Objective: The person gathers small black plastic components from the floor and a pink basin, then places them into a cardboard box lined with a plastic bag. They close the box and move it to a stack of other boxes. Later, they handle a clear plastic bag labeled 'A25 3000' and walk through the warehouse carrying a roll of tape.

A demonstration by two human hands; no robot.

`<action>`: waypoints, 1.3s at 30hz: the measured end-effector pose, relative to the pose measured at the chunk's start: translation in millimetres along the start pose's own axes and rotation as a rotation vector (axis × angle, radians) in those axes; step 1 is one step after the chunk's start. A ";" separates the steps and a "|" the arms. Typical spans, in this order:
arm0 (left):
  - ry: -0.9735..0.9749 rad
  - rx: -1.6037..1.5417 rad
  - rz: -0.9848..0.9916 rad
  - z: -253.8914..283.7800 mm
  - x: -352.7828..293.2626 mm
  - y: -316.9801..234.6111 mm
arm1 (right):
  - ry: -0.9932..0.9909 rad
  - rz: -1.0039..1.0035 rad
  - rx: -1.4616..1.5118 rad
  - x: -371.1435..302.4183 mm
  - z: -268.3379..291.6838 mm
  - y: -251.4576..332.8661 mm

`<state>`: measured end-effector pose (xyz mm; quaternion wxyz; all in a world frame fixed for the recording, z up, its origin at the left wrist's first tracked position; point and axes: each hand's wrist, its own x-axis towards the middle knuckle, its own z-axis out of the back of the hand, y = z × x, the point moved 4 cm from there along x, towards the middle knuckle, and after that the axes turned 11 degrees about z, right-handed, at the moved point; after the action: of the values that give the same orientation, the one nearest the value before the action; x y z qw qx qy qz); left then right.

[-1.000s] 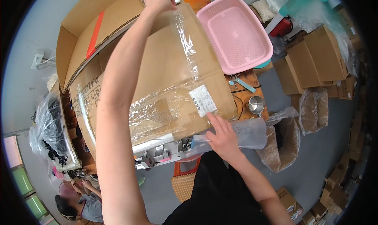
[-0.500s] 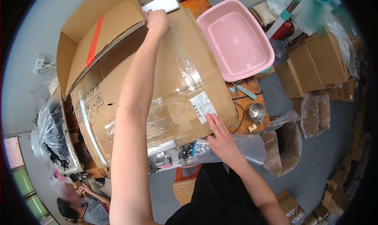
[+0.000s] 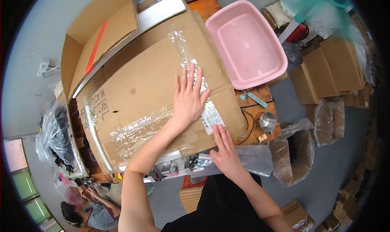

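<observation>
A large flattened cardboard sheet [image 3: 142, 77], crossed by strips of clear tape, lies over the workbench in front of me. My left hand [image 3: 189, 100] rests flat on it with fingers spread, over the tape beside a white label [image 3: 211, 117]. My right hand [image 3: 226, 157] is by the sheet's near edge, its two stretched fingers touching the cardboard at the label's lower end. Neither hand holds anything. Beneath my right hand, a clear plastic sheet [image 3: 256, 161] hangs off the bench. An open cardboard box [image 3: 109, 41] with a red stripe stands along the far left side.
A pink basket [image 3: 245, 71] sits right of the cardboard, near keys with a blue strap [image 3: 256, 100] and a metal cup [image 3: 267, 121]. Bag-lined boxes [image 3: 290, 159] and stacked cartons [image 3: 333, 69] stand on the right. Another person [image 3: 95, 213] sits at lower left.
My left hand has come back from the sheet's far edge to its middle, now lying flat. The box flap has shifted slightly left, baring more of the white strip. My right hand stays nearly put.
</observation>
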<state>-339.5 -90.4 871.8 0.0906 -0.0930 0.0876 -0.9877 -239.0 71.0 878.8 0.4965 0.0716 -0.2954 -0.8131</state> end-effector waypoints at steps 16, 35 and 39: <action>-0.039 0.075 0.124 -16.5 168.3 106.2 | 0.019 0.020 0.059 -3.6 5.1 7.7; 0.744 -1.601 0.362 43.3 -255.0 -198.9 | -0.868 -0.232 1.582 -267.1 161.4 -23.0; -0.557 -0.664 0.335 119.5 -331.2 -251.8 | -0.930 -0.169 1.795 -324.4 155.6 -13.0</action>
<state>-36.6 199.4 979.7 0.2343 -0.3634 0.3853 -0.8152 -151.6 414.6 941.1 0.0362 0.1152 -0.9551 -0.2706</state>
